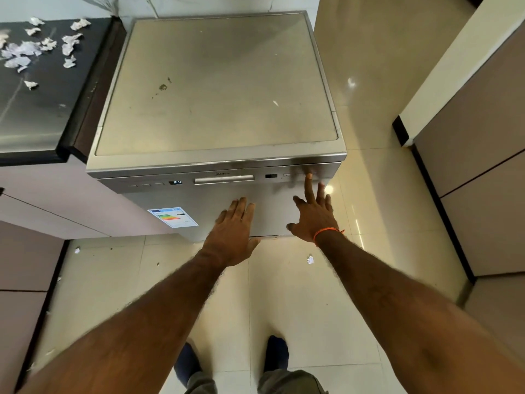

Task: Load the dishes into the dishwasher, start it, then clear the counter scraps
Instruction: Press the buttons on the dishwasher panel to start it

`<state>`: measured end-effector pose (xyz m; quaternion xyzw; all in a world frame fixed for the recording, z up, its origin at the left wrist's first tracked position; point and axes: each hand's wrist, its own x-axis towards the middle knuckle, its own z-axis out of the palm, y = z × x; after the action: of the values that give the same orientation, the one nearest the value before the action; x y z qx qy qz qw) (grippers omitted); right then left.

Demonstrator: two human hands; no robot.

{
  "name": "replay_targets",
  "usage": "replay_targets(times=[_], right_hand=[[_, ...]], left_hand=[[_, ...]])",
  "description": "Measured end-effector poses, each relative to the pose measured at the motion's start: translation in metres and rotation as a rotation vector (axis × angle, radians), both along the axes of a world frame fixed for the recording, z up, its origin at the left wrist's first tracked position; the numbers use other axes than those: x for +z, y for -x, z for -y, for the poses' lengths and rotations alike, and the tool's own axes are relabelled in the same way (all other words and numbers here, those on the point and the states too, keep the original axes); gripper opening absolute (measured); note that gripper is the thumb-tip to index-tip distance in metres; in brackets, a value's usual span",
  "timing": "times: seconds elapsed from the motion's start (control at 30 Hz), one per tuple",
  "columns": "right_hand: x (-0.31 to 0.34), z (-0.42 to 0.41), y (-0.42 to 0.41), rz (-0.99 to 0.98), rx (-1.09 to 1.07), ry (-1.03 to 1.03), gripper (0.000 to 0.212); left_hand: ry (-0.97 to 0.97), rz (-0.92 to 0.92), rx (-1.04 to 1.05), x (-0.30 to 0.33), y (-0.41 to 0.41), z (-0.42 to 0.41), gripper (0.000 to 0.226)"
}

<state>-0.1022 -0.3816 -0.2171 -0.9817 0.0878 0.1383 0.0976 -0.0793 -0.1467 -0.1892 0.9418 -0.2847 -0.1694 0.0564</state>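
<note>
A silver dishwasher [218, 89] stands before me with its door closed; no dishes are visible. Its small display [175, 182] on the left of the control strip is lit. My right hand [312, 216], an orange thread at the wrist, reaches up with fingers straight, and its index fingertip touches a button [309, 175] at the right of the strip. My left hand [234, 230] is flat and relaxed in front of the door below the handle [224, 179]; whether it touches the door I cannot tell. Several crumpled paper scraps [42, 46] lie on the dark counter [37, 109] to the left.
A beige cabinet wall [477, 155] runs along the right side. The tiled floor [284, 302] carries a small paper scrap [310, 260] beside my right arm and another [77, 250] at the left. My feet stand at the bottom of the view.
</note>
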Motion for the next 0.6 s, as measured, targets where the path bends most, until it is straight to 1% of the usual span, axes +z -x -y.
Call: replay_targets(times=[0.07, 0.17, 0.27, 0.33, 0.5, 0.6], right_hand=[[-0.004, 0.003, -0.001, -0.026, 0.014, 0.007, 0.084], [-0.002, -0.003, 0.001, -0.016, -0.003, -0.014, 0.09], [0.006, -0.013, 0.007, 0.071, -0.04, -0.042, 0.084], [0.012, -0.017, 0.007, 0.09, -0.059, -0.042, 0.08], [0.025, -0.024, 0.011, 0.065, -0.105, -0.047, 0.081], [0.041, -0.04, 0.02, 0.015, -0.025, -0.075, 0.084]], left_hand=[[0.001, 0.01, 0.013, -0.001, -0.003, -0.007, 0.088], [-0.009, 0.017, 0.045, 0.001, -0.003, -0.019, 0.089], [0.008, 0.019, 0.077, 0.006, 0.004, -0.027, 0.089], [0.025, 0.018, 0.088, 0.012, 0.007, -0.027, 0.089], [0.035, 0.029, 0.106, 0.023, 0.013, -0.03, 0.089], [0.055, 0.015, 0.125, 0.036, 0.022, -0.035, 0.091]])
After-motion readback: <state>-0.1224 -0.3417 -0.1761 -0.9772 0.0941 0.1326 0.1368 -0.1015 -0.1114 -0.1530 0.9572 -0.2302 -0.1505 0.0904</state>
